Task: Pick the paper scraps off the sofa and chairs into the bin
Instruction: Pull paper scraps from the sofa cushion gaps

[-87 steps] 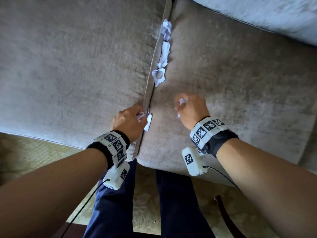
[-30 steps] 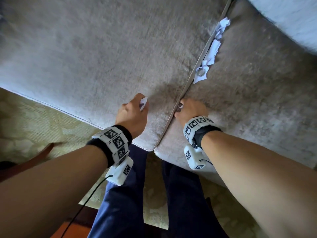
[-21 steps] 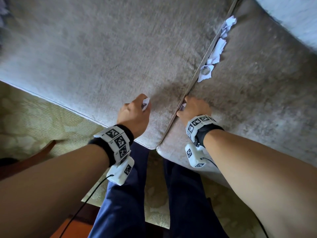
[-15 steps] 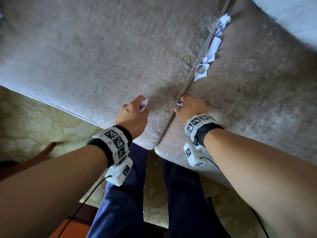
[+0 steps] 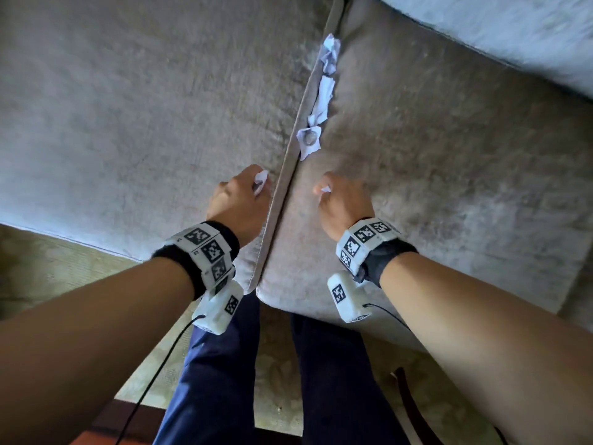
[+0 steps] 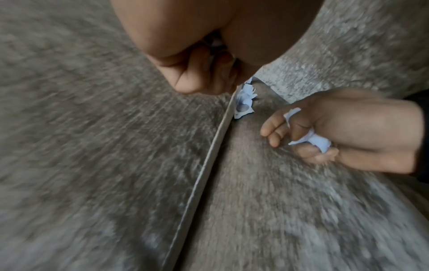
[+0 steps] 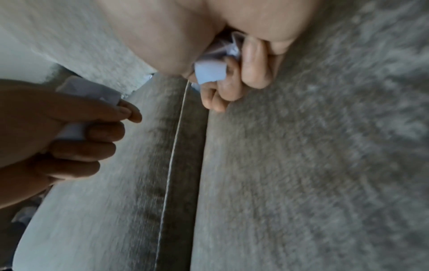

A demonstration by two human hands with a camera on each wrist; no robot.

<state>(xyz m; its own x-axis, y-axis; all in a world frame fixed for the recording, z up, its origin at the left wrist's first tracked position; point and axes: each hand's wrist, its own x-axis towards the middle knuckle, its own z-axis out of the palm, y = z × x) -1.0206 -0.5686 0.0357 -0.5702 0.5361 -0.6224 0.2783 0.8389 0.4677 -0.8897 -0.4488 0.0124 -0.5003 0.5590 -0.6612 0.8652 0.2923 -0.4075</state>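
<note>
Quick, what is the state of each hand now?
Left hand: closed around paper scraps.
Right hand: closed around paper scraps.

Dim, cool daylight from the upper right, brightest on the sofa back (image 5: 513,33). Strong wide-angle bending at the edges of the head view. Heavy motion blur and soft focus in both wrist views, sharpest near the seam (image 6: 209,155).
</note>
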